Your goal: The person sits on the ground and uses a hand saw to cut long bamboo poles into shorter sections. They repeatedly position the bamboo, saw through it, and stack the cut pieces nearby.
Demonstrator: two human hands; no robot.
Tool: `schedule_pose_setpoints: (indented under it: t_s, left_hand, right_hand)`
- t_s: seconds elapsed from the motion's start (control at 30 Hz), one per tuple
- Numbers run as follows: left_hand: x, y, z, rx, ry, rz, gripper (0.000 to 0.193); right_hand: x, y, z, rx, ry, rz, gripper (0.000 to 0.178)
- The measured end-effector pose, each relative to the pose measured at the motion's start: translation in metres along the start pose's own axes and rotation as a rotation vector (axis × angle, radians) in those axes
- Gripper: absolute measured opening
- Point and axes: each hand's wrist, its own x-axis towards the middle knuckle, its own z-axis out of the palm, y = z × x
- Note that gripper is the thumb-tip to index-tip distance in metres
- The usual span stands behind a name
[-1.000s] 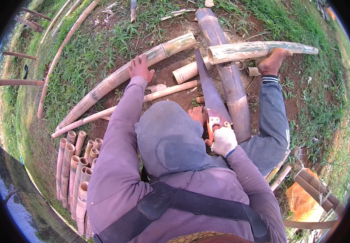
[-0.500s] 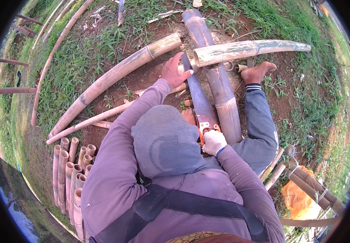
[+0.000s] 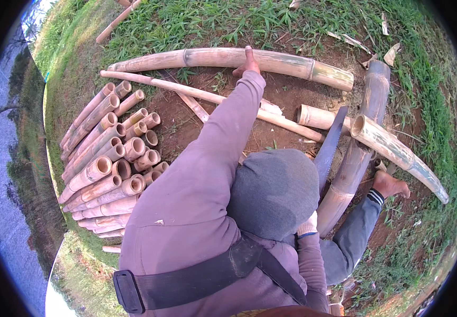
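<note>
My bare left hand (image 3: 248, 64) reaches out to a long thick bamboo pole (image 3: 212, 57), its fingers curled over the pole's side. My right hand (image 3: 308, 226), in a whitish knitted glove, is low beside the grey hood; its fingers are mostly hidden. From it rises a handsaw, the blade (image 3: 330, 150) pointing away and the handle covered by the hood. Right of the blade lies a thick bamboo log (image 3: 349, 174). A pale bamboo length (image 3: 400, 148) rests across it, its open end facing left. Beside the blade is a short bamboo piece (image 3: 321, 117), partly hidden.
Many cut bamboo tubes (image 3: 101, 166) are stacked on the left. A thin bamboo pole (image 3: 186, 91) slants over bare soil. My bare foot (image 3: 389, 185) is right of the log. Bamboo scraps (image 3: 351, 41) lie in the grass.
My left hand has left the spot beside the saw and moved onto the long pole. The view has swung left, showing more of the stack. The short bamboo piece now shows on the ground.
</note>
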Motion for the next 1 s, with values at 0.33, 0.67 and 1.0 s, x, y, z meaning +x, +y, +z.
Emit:
schedule_pose_setpoints:
  t_s: [0.33,0.67,1.0]
  left_hand:
    - [0.08,0.012,0.007,-0.486,-0.568,-0.183,0.075]
    - [-0.098,0.072,-0.174,-0.757,-0.881,-0.208,0.067]
    - [-0.214,0.1,-0.261,-0.766,-1.16,-0.045,0.072]
  right_hand:
    - [0.049,-0.066,-0.179,0.543,0.337,0.07,0.035]
    - [0.154,-0.075,-0.345,0.525,0.926,-0.031,0.07]
    - [0.076,-0.061,-0.396,0.936,0.841,-0.071,0.077]
